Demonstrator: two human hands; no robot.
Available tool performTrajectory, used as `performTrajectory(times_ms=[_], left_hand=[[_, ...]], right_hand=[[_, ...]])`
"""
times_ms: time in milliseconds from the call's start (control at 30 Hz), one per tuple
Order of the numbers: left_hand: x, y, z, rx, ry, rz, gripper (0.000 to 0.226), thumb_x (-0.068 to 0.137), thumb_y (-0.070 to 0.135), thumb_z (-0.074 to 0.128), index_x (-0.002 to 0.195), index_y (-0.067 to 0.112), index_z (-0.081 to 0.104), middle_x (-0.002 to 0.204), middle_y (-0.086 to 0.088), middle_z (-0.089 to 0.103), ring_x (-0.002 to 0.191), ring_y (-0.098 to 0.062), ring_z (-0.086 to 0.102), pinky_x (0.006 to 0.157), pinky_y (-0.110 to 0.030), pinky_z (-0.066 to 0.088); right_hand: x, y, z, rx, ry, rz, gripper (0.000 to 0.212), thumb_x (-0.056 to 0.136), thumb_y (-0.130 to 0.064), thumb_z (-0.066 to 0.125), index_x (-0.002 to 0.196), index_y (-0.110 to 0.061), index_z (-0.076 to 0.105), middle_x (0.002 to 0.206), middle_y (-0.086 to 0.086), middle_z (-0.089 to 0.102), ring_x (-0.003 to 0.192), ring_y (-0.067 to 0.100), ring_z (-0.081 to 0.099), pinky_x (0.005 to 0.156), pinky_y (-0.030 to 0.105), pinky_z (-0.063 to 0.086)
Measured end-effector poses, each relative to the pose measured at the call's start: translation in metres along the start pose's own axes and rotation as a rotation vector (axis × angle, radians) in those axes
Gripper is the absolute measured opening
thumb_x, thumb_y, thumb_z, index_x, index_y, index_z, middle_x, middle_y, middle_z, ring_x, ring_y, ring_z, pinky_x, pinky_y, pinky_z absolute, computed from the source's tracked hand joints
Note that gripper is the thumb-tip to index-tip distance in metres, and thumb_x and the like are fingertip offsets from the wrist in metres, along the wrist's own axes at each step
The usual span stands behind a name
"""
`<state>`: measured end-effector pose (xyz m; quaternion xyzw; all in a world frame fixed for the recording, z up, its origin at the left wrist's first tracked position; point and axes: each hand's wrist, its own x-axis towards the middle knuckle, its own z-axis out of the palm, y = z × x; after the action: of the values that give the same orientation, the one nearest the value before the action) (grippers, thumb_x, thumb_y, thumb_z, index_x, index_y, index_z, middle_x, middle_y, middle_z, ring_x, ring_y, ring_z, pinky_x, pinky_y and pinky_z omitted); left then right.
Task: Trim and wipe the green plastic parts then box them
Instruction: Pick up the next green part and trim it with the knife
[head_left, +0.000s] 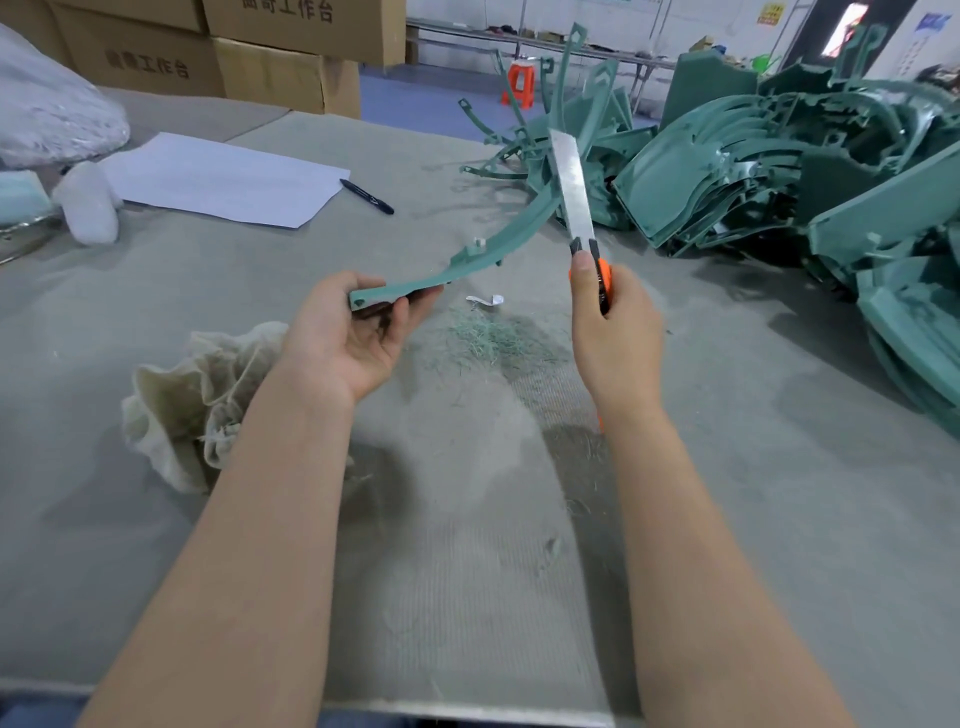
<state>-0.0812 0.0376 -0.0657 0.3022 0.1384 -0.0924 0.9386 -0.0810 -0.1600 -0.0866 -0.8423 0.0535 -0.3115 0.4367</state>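
Head view: left hand (353, 338) is lying palm up, thumb and fingers pinching the near end of a curved green strip (467, 254), which is arching up and away above the table (467, 545). Right hand (615, 327) is gripping the orange handle of a knife (575, 187), thumb along the top. The long blade is pointing up and crossing the strip's far stretch. Green shavings (488, 338) are lying on the table between the hands. A rag (192, 395) is sitting bunched beside the left forearm. A pile of green parts (779, 171) is filling the right side. Paper (223, 179) and a pen (367, 196) are lying far left, with cartons (270, 57) standing behind.
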Motion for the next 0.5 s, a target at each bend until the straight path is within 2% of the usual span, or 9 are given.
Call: performTrajectory(times_ms=[33,100,200,267,367,500], left_hand=[[0.000,0.000,0.000,0.008,-0.004,-0.009,0.012,0.091,0.003,0.039,0.091,0.002,0.051,0.085,-0.019,0.071,0.071,-0.031,0.073,0.043,-0.013,0.049],[0.000,-0.001,0.000,0.004,-0.008,-0.019,0.015,0.091,0.004,0.038,0.100,0.001,0.050,0.090,-0.020,0.071,0.070,-0.031,0.073,0.044,-0.013,0.050],[0.001,-0.001,-0.001,-0.044,-0.019,-0.044,0.023,0.092,0.004,0.037,0.110,-0.001,0.050,0.114,-0.021,0.066,0.068,-0.032,0.072,0.046,-0.014,0.051],[0.001,-0.001,-0.002,-0.088,-0.025,-0.057,0.024,0.093,0.005,0.037,0.112,-0.002,0.050,0.121,-0.021,0.063,0.066,-0.032,0.072,0.045,-0.014,0.051],[-0.001,-0.001,-0.001,-0.158,-0.036,-0.075,0.024,0.093,0.004,0.037,0.108,-0.003,0.054,0.111,-0.022,0.067,0.064,-0.032,0.072,0.045,-0.015,0.051],[0.000,-0.005,0.004,-0.199,-0.021,-0.047,0.025,0.093,0.003,0.037,0.088,-0.007,0.059,0.077,-0.022,0.069,0.057,-0.029,0.070,0.048,-0.016,0.053]], right_hand=[[-0.001,-0.001,0.000,-0.026,0.008,-0.006,0.047,0.098,-0.053,0.039,0.064,-0.022,0.033,0.055,-0.007,0.036,0.050,0.004,0.038,0.048,0.023,0.025],[-0.002,-0.003,0.003,-0.030,0.009,-0.025,0.047,0.097,-0.052,0.042,0.062,-0.025,0.029,0.052,-0.008,0.032,0.048,0.003,0.037,0.047,0.021,0.027],[-0.003,-0.006,0.007,0.023,-0.016,-0.033,0.047,0.097,-0.053,0.043,0.062,-0.024,0.033,0.052,-0.010,0.033,0.047,0.005,0.035,0.046,0.020,0.027],[-0.006,-0.009,0.011,0.003,-0.072,-0.055,0.046,0.096,-0.054,0.044,0.063,-0.023,0.038,0.052,-0.010,0.035,0.047,0.007,0.033,0.049,0.026,0.029],[-0.013,-0.016,0.018,-0.036,-0.135,-0.110,0.045,0.095,-0.054,0.047,0.062,-0.026,0.035,0.051,-0.009,0.036,0.047,0.010,0.035,0.048,0.030,0.030],[-0.023,-0.027,0.025,-0.100,-0.238,-0.211,0.043,0.094,-0.054,0.048,0.067,-0.021,0.041,0.055,-0.004,0.046,0.056,0.024,0.050,0.052,0.034,0.038]])
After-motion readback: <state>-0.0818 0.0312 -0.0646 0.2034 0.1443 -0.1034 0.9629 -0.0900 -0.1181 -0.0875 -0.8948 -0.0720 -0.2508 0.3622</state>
